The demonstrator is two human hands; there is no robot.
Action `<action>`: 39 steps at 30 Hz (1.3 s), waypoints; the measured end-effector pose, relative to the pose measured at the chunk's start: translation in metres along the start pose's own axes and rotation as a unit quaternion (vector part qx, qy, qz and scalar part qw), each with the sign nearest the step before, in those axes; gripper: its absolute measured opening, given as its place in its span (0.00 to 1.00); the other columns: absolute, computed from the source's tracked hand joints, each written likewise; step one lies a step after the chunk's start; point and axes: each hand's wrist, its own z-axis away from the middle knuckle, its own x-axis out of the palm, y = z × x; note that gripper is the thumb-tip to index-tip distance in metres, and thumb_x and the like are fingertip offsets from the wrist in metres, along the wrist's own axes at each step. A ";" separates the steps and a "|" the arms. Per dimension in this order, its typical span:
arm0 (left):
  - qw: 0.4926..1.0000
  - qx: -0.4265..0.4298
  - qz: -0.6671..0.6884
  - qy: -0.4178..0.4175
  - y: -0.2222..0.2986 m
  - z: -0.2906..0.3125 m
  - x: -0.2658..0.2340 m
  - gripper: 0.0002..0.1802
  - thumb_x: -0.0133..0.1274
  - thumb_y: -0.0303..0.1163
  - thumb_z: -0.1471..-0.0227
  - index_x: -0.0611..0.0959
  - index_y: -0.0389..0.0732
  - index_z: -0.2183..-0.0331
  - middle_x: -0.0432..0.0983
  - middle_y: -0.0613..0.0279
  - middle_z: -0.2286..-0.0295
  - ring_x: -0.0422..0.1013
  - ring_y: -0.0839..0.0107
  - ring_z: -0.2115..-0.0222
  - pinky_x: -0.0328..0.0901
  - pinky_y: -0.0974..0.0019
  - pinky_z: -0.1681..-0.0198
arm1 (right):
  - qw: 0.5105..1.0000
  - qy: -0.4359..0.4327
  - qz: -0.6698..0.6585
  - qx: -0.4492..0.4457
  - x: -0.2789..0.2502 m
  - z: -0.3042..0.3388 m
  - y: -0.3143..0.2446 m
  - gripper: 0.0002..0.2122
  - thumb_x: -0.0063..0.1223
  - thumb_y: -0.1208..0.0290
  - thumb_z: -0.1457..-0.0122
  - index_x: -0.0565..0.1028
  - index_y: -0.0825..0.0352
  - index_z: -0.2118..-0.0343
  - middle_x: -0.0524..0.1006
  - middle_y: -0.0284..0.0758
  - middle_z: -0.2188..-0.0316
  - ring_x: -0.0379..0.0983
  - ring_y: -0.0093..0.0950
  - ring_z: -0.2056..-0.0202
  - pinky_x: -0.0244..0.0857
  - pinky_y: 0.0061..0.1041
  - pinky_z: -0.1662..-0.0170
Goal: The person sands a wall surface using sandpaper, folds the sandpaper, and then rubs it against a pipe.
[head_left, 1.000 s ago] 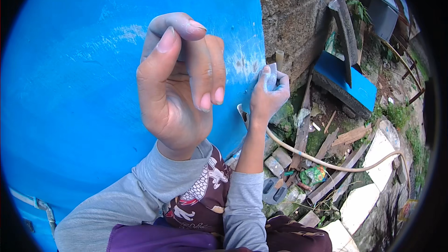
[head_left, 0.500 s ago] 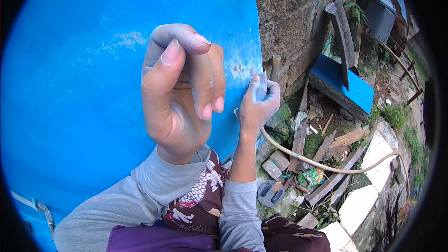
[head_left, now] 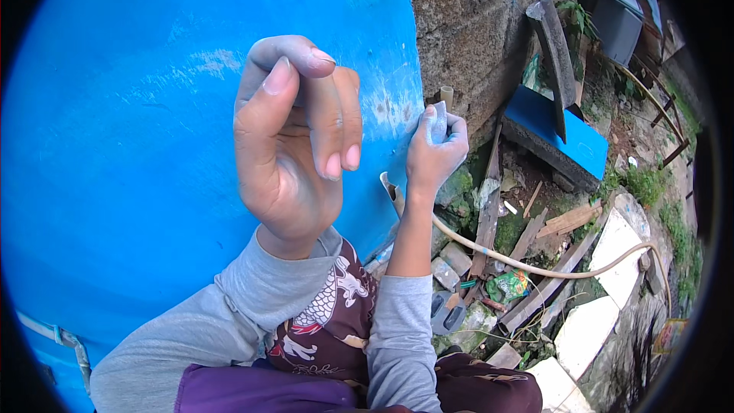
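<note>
My left hand (head_left: 294, 138) is raised in front of the blue painted surface (head_left: 138, 168). Its fingers curl loosely inward and the thumb rests against the index finger; the palm shows nothing in it. Farther right, my right hand (head_left: 436, 153) pinches a folded grey piece of sandpaper (head_left: 439, 122) between thumb and fingers, at the right edge of the blue surface. Pale dust coats its fingers. Scuffed, whitish patches (head_left: 390, 107) mark the paint just left of this hand.
A rough masonry wall (head_left: 459, 38) borders the blue surface. Beige hose (head_left: 527, 266) runs across the ground on the right, past boards (head_left: 550, 283), pale slabs (head_left: 587, 336) and a green packet (head_left: 508, 286). A blue-topped block (head_left: 558, 134) lies beyond; a cut pipe end (head_left: 391, 190) is beside my right wrist.
My right hand has shifted right and slightly up with the sandpaper, uncovering the cut pipe end beside the wrist. My left hand keeps nearly the same pose.
</note>
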 end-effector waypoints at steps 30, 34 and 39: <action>1.000 0.004 0.000 -0.013 0.000 0.000 -0.005 0.18 0.28 0.35 0.35 0.74 0.42 0.59 0.61 0.72 0.90 0.60 0.76 0.86 0.54 0.65 0.60 | 1.000 -0.002 0.004 -0.026 0.003 0.010 0.009 0.12 0.58 0.68 0.43 0.71 0.71 0.74 0.73 0.40 0.79 0.68 0.30 0.76 0.63 0.32 0.68; 1.000 0.000 0.003 -0.019 0.001 0.000 -0.008 0.18 0.28 0.35 0.35 0.74 0.42 0.59 0.61 0.72 0.90 0.60 0.76 0.85 0.55 0.64 0.59 | 0.999 0.002 -0.018 -0.042 0.006 0.026 0.011 0.12 0.58 0.68 0.43 0.70 0.71 0.75 0.72 0.39 0.79 0.68 0.29 0.76 0.62 0.32 0.68; 1.000 0.004 0.000 -0.021 0.000 -0.001 -0.003 0.18 0.28 0.35 0.35 0.74 0.42 0.59 0.61 0.72 0.90 0.60 0.76 0.85 0.55 0.64 0.59 | 0.998 0.019 0.008 -0.058 0.005 0.004 0.014 0.11 0.58 0.70 0.44 0.70 0.71 0.75 0.73 0.40 0.79 0.69 0.30 0.76 0.62 0.32 0.69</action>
